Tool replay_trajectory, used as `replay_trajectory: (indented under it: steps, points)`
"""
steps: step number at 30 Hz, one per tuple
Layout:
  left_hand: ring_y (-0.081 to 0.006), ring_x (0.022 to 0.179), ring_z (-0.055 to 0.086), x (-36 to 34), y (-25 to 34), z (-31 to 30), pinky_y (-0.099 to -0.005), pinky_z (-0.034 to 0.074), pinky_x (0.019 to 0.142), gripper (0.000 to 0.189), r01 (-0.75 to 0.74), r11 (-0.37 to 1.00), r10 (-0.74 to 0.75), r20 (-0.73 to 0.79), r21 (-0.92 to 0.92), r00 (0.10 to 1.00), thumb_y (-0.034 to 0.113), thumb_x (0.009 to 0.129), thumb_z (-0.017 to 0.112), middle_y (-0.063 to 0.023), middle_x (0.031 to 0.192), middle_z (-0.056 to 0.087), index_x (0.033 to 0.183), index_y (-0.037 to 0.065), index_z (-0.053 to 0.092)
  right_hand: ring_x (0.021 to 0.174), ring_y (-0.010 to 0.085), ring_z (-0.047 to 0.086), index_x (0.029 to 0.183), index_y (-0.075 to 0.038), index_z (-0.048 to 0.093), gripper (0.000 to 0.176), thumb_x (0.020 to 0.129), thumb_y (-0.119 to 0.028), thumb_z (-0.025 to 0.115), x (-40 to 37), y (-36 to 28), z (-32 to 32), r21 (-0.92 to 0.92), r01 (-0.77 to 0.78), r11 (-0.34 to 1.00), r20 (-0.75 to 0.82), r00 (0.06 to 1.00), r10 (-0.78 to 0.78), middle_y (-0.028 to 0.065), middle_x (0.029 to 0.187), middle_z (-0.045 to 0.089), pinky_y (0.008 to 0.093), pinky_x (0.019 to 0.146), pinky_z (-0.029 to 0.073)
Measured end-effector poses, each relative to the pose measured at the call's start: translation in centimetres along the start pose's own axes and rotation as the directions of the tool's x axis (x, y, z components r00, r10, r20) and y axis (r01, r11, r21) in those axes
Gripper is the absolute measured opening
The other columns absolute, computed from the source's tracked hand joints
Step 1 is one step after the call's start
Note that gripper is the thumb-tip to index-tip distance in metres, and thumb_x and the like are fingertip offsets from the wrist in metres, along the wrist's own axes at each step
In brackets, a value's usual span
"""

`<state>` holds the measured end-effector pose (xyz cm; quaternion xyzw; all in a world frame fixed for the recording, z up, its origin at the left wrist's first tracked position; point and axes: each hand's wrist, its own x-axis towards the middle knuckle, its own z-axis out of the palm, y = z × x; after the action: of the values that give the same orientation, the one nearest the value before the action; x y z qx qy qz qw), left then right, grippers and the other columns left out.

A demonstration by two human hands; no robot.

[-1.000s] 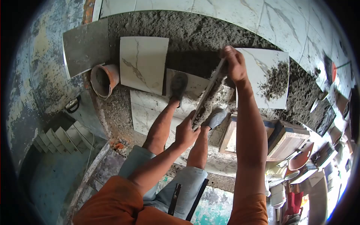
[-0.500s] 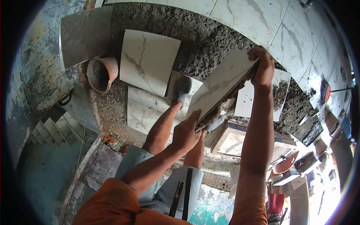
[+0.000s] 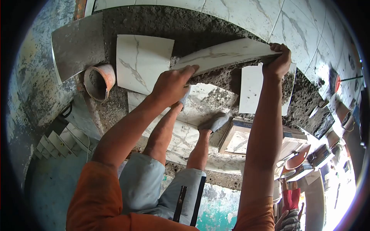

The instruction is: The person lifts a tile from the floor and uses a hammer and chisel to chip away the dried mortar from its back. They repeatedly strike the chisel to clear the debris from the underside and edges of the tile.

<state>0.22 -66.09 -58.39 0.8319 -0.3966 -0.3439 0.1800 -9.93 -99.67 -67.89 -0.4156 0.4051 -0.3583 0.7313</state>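
We hold a marble-veined tile [image 3: 227,54] face up above the mortar bed [image 3: 200,27]. Our left hand [image 3: 171,84] grips its near end and our right hand [image 3: 278,59] is clamped on its far corner, with wet mortar clinging beneath. The placing step seems in hand; setting it down calls for keeping it level and squaring it beside the laid tile [image 3: 142,61].

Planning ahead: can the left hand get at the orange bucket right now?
Probably not while busy: the left hand grips the marble tile, shared with the right hand. Otherwise the orange bucket sits nearby with nothing blocking the way.
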Motion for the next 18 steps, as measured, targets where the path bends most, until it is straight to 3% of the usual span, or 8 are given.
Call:
replay_trajectory:
  steps: [3, 4, 5, 8, 11, 14, 15, 18]
  points:
    - [-0.0333, 0.098, 0.074, 0.0, 1.1, 0.0, -0.0415, 0.062, 0.084, 0.070, 0.000, 0.999, 0.000, -0.001, 0.052, 1.000, 0.008, 0.075, 0.083, -0.0131, 0.118, 0.073, 0.140, 0.013, 0.057, 0.081, 0.0249, 0.060, 0.085, 0.001, 0.062, 0.031, 0.101, -0.023, 0.052, -2.2, -1.7, 2.0, -0.074, -0.074, 0.995, -0.138, 0.988, 0.063, 0.0161, 0.088, 0.066, 0.0378, 0.080, 0.050]
    - [-0.0332, 0.098, 0.074, 0.2, 1.3, 0.4, -0.0414, 0.062, 0.084, 0.071, -0.043, 0.995, 0.051, -0.085, 0.095, 0.995, 0.010, 0.075, 0.084, -0.0124, 0.119, 0.073, 0.140, 0.013, 0.057, 0.086, 0.0244, 0.061, 0.097, 0.002, 0.067, 0.041, 0.106, -0.033, 0.048, -2.0, -1.5, 1.2, -0.120, -0.143, 0.982, -0.134, 0.983, 0.127, 0.0158, 0.097, 0.068, 0.0387, 0.083, 0.050]
    - [-0.0332, 0.098, 0.074, 0.4, 1.9, 0.5, -0.0414, 0.062, 0.083, 0.072, -0.082, 0.987, 0.105, -0.165, 0.139, 0.981, 0.012, 0.074, 0.085, -0.0117, 0.119, 0.073, 0.140, 0.014, 0.057, 0.086, 0.0244, 0.061, 0.097, 0.002, 0.067, 0.041, 0.106, -0.033, 0.048, -2.2, -1.7, 1.1, -0.119, -0.140, 0.983, -0.142, 0.982, 0.123, 0.0158, 0.097, 0.068, 0.0387, 0.083, 0.050]
    - [-0.0331, 0.097, 0.074, 1.2, 3.4, 1.2, -0.0412, 0.061, 0.080, 0.071, -0.104, 0.987, 0.134, -0.268, 0.120, 0.954, 0.019, 0.074, 0.087, -0.0100, 0.120, 0.072, 0.139, 0.015, 0.057, 0.104, 0.0261, 0.062, 0.119, 0.002, 0.067, 0.062, 0.110, -0.052, 0.039, -2.7, -2.0, 1.3, -0.347, -0.070, 0.935, -0.107, 0.994, 0.035, 0.0180, 0.112, 0.069, 0.0395, 0.094, 0.048]
    - [-0.0315, 0.094, 0.074, 1.3, 2.9, 2.1, -0.0405, 0.061, 0.077, 0.067, -0.069, 0.985, 0.093, -0.153, 0.158, 0.984, 0.028, 0.075, 0.087, -0.0099, 0.116, 0.074, 0.136, 0.015, 0.060, 0.125, 0.0308, 0.056, 0.143, -0.002, 0.053, 0.068, 0.110, -0.057, 0.030, -3.5, -3.0, 0.9, -0.470, -0.105, 0.877, -0.064, 0.994, 0.084, 0.0244, 0.135, 0.060, 0.0432, 0.108, 0.042]
    - [-0.0304, 0.092, 0.074, 1.4, 2.5, 2.3, -0.0406, 0.061, 0.077, 0.060, -0.118, 0.984, 0.148, -0.235, 0.137, 0.961, 0.033, 0.077, 0.086, -0.0094, 0.109, 0.075, 0.130, 0.015, 0.063, 0.136, 0.0343, 0.048, 0.153, -0.006, 0.042, 0.070, 0.109, -0.059, 0.027, -5.9, -3.4, -0.6, -0.423, -0.028, 0.906, -0.028, 0.999, 0.017, 0.0246, 0.149, 0.049, 0.0458, 0.116, 0.035]
    - [-0.0304, 0.092, 0.074, 1.6, 2.5, 1.9, -0.0406, 0.061, 0.077, 0.060, -0.129, 0.978, 0.164, -0.225, 0.162, 0.960, 0.033, 0.077, 0.086, -0.0094, 0.109, 0.075, 0.130, 0.015, 0.063, 0.148, 0.0355, 0.035, 0.159, -0.010, 0.036, 0.071, 0.109, -0.060, 0.023, -7.6, -3.9, -1.6, -0.379, -0.127, 0.917, -0.056, 0.992, 0.114, 0.0227, 0.160, 0.036, 0.0511, 0.124, 0.021]
    - [-0.0303, 0.091, 0.075, 1.7, 2.9, 2.0, -0.0409, 0.060, 0.075, 0.054, -0.103, 0.979, 0.145, -0.240, 0.178, 0.960, 0.033, 0.080, 0.084, -0.0085, 0.105, 0.076, 0.126, 0.014, 0.065, 0.145, 0.0347, 0.039, 0.159, -0.012, 0.037, 0.065, 0.110, -0.055, 0.028, -15.4, -2.5, -8.3, -0.336, -0.298, 0.894, -0.190, 0.951, 0.245, 0.0196, 0.159, 0.039, 0.0456, 0.122, 0.025]
